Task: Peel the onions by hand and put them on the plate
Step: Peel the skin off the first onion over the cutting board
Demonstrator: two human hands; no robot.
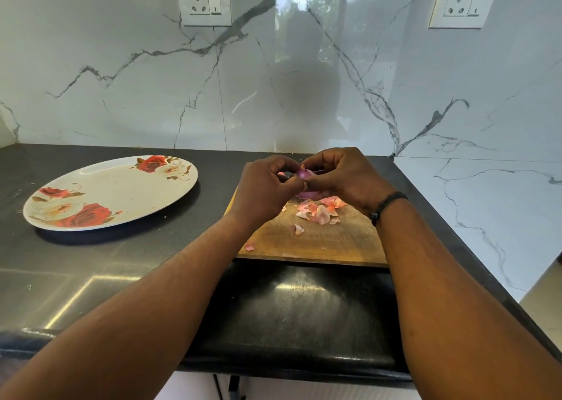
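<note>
We are stripping skin from a small purple onion point(305, 175) over the wooden cutting board point(319, 241).

Both the left hand point(264, 192) and right hand point(343, 177) curl their fingers round it; the right seems to pinch a skin tip, though that is partly hidden. Papery pink peelings point(319, 212) lie just below. We should pull slowly, turning it; the rose-patterned white plate point(100, 192) waits well left.

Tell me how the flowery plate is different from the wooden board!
The plate is round, white and painted with red roses; the board is plain brown wood with straight edges. The plate holds no onion yet, while pink onion skins litter the board. The plate lies to the left, away from the hands; the board lies right under them. Both rest flat on the black counter.
</note>
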